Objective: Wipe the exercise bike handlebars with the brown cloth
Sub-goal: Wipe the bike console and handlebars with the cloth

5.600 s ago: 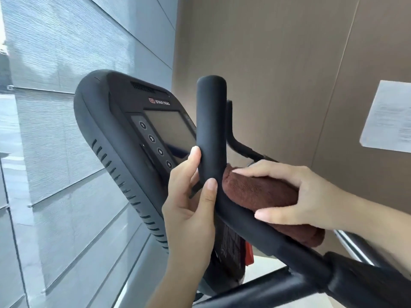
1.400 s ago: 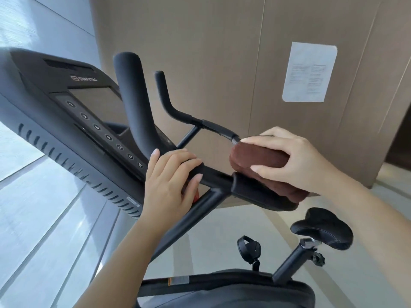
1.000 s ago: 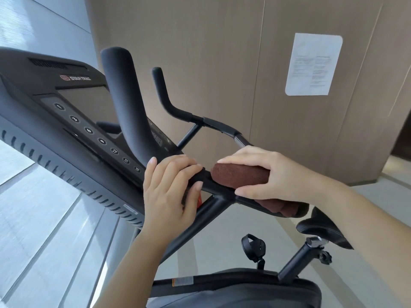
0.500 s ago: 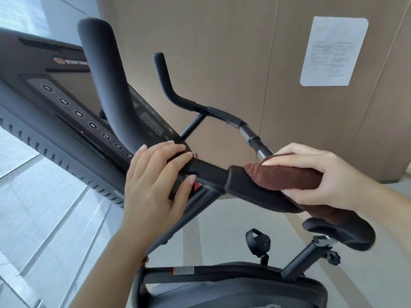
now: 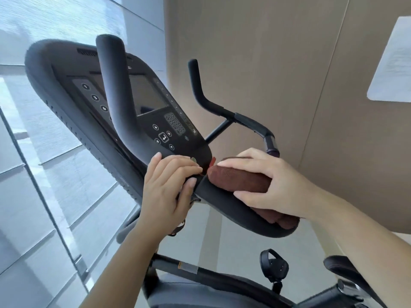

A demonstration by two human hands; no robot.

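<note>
Nearest the viewer, the right hand (image 5: 273,187) curls round the brown cloth (image 5: 240,180), wrapping it over the padded handlebar (image 5: 222,204) — its length runs up-left towards the left hand (image 5: 166,190), whose fingers grip the padded handlebar just beside the cloth. Beyond, the upright grip (image 5: 111,81) rises.

We curl our left hand (image 5: 169,185) round the black handlebars (image 5: 115,92) just below the console (image 5: 153,101). Our right hand (image 5: 275,185) clasps the folded brown cloth (image 5: 240,180) against the padded section of the bar, thumb on the near side and fingers over the far side. Beyond, we see a white sheet (image 5: 391,61) on the tan wall (image 5: 266,52), and below us a pedal (image 5: 274,266) and the saddle (image 5: 342,268).
</note>
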